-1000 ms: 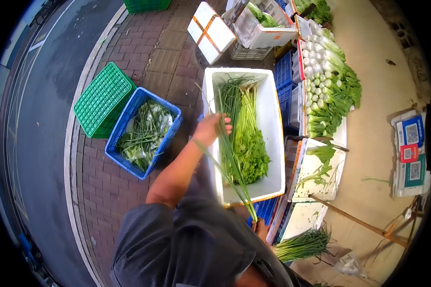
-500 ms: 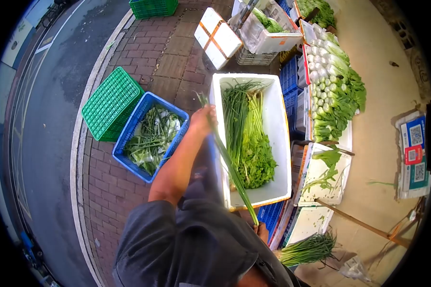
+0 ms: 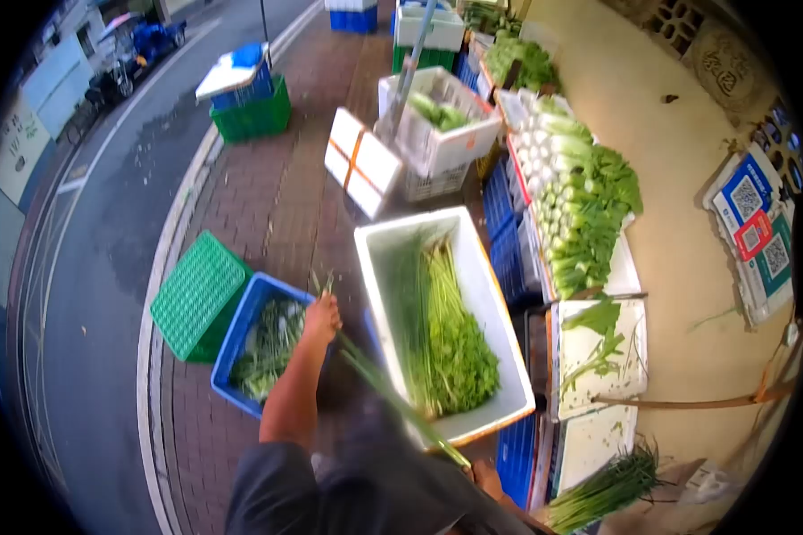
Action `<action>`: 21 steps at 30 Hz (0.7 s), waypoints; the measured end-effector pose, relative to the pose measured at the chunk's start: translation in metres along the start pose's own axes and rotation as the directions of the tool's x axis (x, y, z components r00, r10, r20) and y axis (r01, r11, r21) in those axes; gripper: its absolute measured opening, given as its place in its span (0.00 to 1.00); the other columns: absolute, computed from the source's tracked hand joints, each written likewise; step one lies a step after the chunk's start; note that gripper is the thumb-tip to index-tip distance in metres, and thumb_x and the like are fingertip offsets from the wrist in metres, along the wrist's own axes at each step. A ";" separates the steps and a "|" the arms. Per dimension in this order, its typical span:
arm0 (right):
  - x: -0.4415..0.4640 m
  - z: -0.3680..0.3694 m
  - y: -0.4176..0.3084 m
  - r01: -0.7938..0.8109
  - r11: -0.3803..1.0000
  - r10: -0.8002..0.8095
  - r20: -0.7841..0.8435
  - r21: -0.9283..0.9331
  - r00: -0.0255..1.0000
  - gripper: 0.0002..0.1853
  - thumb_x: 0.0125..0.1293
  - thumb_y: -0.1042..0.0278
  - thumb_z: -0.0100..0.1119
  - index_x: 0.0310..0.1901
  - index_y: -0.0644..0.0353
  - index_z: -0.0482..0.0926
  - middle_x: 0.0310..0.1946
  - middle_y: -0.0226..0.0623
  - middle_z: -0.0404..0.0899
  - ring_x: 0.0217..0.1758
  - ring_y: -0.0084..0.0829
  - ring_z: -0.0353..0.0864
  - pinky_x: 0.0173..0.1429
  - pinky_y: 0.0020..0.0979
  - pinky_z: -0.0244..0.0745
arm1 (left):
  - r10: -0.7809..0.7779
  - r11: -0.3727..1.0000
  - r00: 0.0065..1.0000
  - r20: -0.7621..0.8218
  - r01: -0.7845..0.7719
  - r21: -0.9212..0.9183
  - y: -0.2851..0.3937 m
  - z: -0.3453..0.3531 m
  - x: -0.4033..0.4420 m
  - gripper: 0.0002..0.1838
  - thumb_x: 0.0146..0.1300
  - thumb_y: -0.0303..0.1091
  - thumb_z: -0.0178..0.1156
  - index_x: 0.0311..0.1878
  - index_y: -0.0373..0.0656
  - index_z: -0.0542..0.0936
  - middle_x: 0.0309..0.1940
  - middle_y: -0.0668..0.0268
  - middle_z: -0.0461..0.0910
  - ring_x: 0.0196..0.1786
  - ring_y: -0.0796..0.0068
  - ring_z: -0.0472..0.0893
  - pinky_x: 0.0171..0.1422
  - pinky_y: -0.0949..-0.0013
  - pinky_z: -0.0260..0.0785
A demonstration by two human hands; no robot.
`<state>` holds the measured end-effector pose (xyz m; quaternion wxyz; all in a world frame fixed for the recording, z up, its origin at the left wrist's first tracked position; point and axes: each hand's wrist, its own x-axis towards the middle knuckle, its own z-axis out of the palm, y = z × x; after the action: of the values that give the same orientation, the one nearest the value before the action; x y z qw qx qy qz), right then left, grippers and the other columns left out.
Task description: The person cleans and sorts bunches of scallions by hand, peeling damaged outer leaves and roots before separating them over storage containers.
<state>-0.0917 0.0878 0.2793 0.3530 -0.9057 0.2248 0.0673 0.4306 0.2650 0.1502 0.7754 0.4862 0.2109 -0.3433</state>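
Note:
My left hand (image 3: 323, 316) is closed round one end of a long, thin bunch of scallions (image 3: 393, 399), beside the blue crate. The scallions slant down to the right in front of my body. At their pale other end my right hand (image 3: 486, 477) has its fingers closed on them, partly cut off from sight by my clothing. Just beyond the scallions stands a white foam box (image 3: 519, 379). Inside it, long thin greens (image 3: 403, 312) lie beside leafy celery (image 3: 459, 357).
To the left are a blue crate (image 3: 229, 357) holding loose greens and an upturned green crate (image 3: 201, 290). Lettuce-like stalks (image 3: 575, 192) fill the stand at right. A wooden stick (image 3: 687, 404) juts from the wall. Another green bunch (image 3: 607, 490) lies at lower right.
The view has tilted up, showing more of the street and sidewalk. My left hand has moved left, away from the foam box's rim, still holding the scallions; my right hand stays at their other end.

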 end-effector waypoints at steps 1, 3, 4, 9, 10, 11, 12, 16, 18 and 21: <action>0.007 -0.006 -0.002 -0.032 0.999 0.032 0.011 0.016 0.999 0.12 0.70 0.61 0.57 0.37 0.61 0.71 0.24 0.57 0.74 0.25 0.63 0.75 0.29 0.57 0.68 | 0.043 0.999 0.998 -0.052 -0.043 0.003 0.001 0.002 -0.002 0.17 0.75 0.50 0.52 0.33 0.49 0.73 0.15 0.72 0.62 0.14 0.74 0.61 0.20 0.64 0.58; 0.001 -0.005 0.004 -0.121 0.991 0.118 0.062 0.054 0.991 0.16 0.72 0.54 0.57 0.35 0.59 0.72 0.20 0.54 0.73 0.23 0.59 0.77 0.26 0.54 0.69 | 0.145 0.988 0.979 -0.147 -0.134 0.081 0.002 0.004 -0.004 0.17 0.75 0.49 0.51 0.33 0.48 0.74 0.15 0.70 0.64 0.15 0.71 0.64 0.21 0.61 0.61; 0.001 0.006 0.026 0.035 0.999 -0.035 -0.010 -0.017 0.999 0.14 0.71 0.57 0.57 0.36 0.59 0.72 0.22 0.55 0.75 0.23 0.59 0.77 0.26 0.54 0.70 | 0.242 0.957 0.958 -0.151 -0.210 0.198 0.000 0.004 -0.001 0.16 0.74 0.48 0.52 0.33 0.47 0.74 0.15 0.69 0.65 0.15 0.70 0.66 0.23 0.59 0.63; -0.042 -0.029 0.077 -0.093 0.996 0.093 -0.091 0.011 0.991 0.10 0.71 0.63 0.56 0.37 0.60 0.71 0.24 0.58 0.76 0.27 0.64 0.76 0.29 0.55 0.70 | 0.851 -0.047 0.514 0.104 -0.123 0.991 0.026 -0.127 0.121 0.12 0.71 0.40 0.53 0.33 0.44 0.76 0.23 0.66 0.74 0.21 0.67 0.72 0.26 0.61 0.67; -0.055 -0.050 0.079 -0.095 0.995 0.100 -0.165 0.037 0.981 0.09 0.71 0.64 0.55 0.38 0.61 0.71 0.24 0.58 0.76 0.28 0.64 0.76 0.29 0.54 0.69 | 0.848 0.280 0.527 -0.052 -0.362 0.889 0.050 -0.134 0.111 0.14 0.72 0.43 0.51 0.36 0.46 0.78 0.28 0.64 0.77 0.27 0.64 0.74 0.32 0.62 0.68; -0.068 -0.065 0.078 -0.113 0.991 0.129 -0.235 0.078 0.963 0.08 0.71 0.66 0.54 0.38 0.61 0.70 0.23 0.59 0.75 0.28 0.65 0.75 0.29 0.54 0.67 | 0.778 0.516 0.596 -0.200 -0.425 0.743 0.076 -0.129 0.090 0.15 0.71 0.47 0.53 0.37 0.45 0.77 0.26 0.63 0.77 0.26 0.63 0.74 0.31 0.60 0.68; -0.077 -0.073 0.087 -0.153 0.987 0.162 -0.267 0.052 0.950 0.08 0.71 0.66 0.55 0.38 0.62 0.70 0.24 0.59 0.75 0.27 0.65 0.75 0.30 0.56 0.67 | 0.687 0.658 0.670 -0.280 -0.411 0.631 0.096 -0.128 0.067 0.17 0.70 0.50 0.54 0.38 0.45 0.76 0.25 0.62 0.76 0.25 0.62 0.75 0.30 0.58 0.69; -0.097 -0.083 0.101 -0.264 0.960 0.271 -0.518 0.090 0.811 0.06 0.72 0.70 0.53 0.41 0.63 0.70 0.26 0.60 0.74 0.30 0.66 0.73 0.31 0.57 0.64 | 0.243 0.732 0.908 -0.341 0.059 0.679 0.087 -0.097 -0.028 0.28 0.60 0.61 0.67 0.44 0.44 0.75 0.19 0.58 0.73 0.15 0.62 0.71 0.19 0.56 0.66; -0.115 -0.070 0.116 -0.325 0.896 0.443 -0.602 0.302 0.664 0.08 0.73 0.69 0.52 0.39 0.62 0.67 0.25 0.57 0.70 0.29 0.64 0.70 0.30 0.51 0.62 | 0.228 0.596 0.931 -0.285 0.098 0.797 0.052 -0.157 -0.013 0.32 0.57 0.60 0.70 0.51 0.42 0.76 0.28 0.53 0.79 0.24 0.57 0.78 0.24 0.49 0.71; -0.152 -0.053 0.142 -0.401 0.773 0.624 -0.702 0.491 0.344 0.09 0.76 0.66 0.51 0.39 0.63 0.68 0.24 0.43 0.69 0.27 0.38 0.70 0.33 0.41 0.66 | 0.152 0.319 0.913 -0.378 0.317 0.893 -0.003 -0.158 -0.024 0.39 0.62 0.58 0.65 0.63 0.35 0.68 0.29 0.49 0.77 0.28 0.49 0.81 0.26 0.48 0.73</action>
<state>-0.2932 0.0144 0.2749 0.2635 -0.6550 0.6448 -0.2928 0.4133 0.4142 0.0950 0.2670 0.8913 0.1483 -0.3352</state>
